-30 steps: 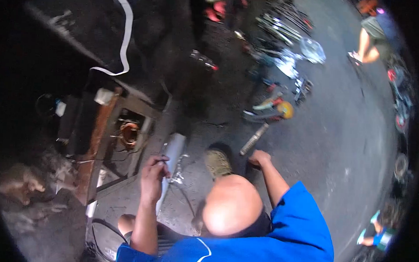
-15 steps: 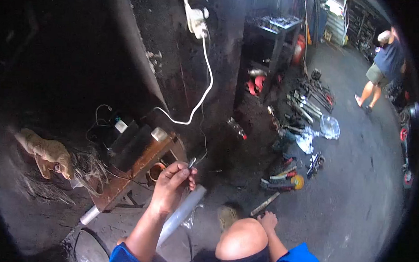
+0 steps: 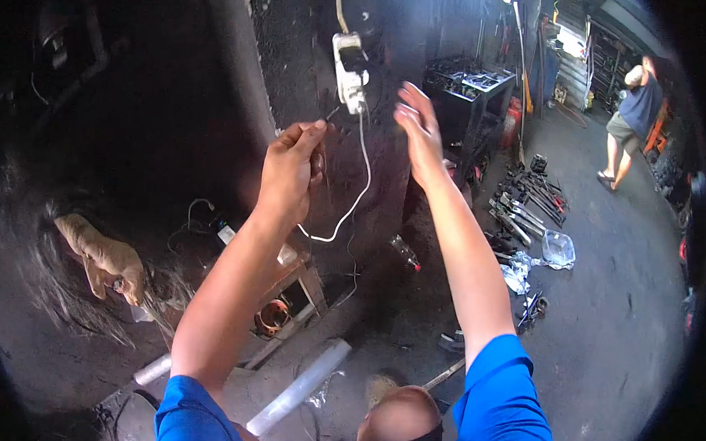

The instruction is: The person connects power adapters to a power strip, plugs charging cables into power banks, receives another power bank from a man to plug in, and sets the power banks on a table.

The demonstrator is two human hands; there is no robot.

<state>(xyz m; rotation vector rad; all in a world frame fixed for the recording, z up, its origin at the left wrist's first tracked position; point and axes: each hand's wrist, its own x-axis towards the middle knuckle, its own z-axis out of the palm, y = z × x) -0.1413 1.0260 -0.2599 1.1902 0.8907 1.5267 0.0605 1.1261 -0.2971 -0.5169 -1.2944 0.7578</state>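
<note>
Raised toward the wall, my left hand [image 3: 293, 164] pinches a small, thin dark piece [image 3: 333, 113] between thumb and fingertips; its exact kind is too small to make out. The piece points at a white power strip [image 3: 346, 72] hanging on the dark wall. A white plug with a white cable [image 3: 366, 155] sits in the strip's lower end. On the strip's other side my right hand [image 3: 422, 137] is up with its fingers apart, holding nothing and not touching the strip.
A wooden bench [image 3: 308, 285] stands below my left arm. On the floor lie a clear plastic roll [image 3: 300, 386], a bottle [image 3: 405, 253], several metal tools [image 3: 516, 218] and a clear tub [image 3: 558, 249]. Another person [image 3: 633, 114] stands far right. A work glove [image 3: 103, 258] is at left.
My left hand has risen from above the bench to the power strip with the small dark piece. My right hand has left the knee area and come up beside the strip.
</note>
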